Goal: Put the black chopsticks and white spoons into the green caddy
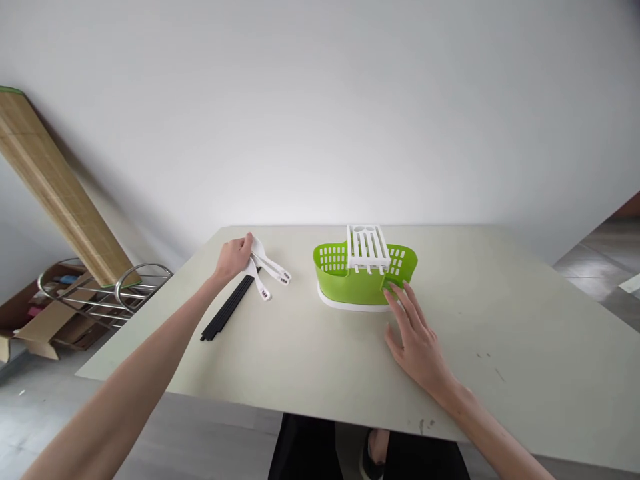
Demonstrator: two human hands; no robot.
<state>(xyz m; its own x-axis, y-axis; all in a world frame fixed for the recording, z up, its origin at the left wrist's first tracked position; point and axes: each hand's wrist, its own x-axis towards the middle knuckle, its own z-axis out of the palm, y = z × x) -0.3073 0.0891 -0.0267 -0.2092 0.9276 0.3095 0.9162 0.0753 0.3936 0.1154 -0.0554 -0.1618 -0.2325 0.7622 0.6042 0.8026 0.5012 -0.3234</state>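
White spoons (270, 270) held by left hand (234, 259); right hand (415, 333) spread wide.

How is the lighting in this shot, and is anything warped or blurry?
Head view: soft, even light with a brighter patch on the wall above the table; faint shadows under the green basket and both hands, left hand on the white spoons, right hand by the basket. Wide-lens warp bends the table edges and the bamboo board. Everything is sharp.
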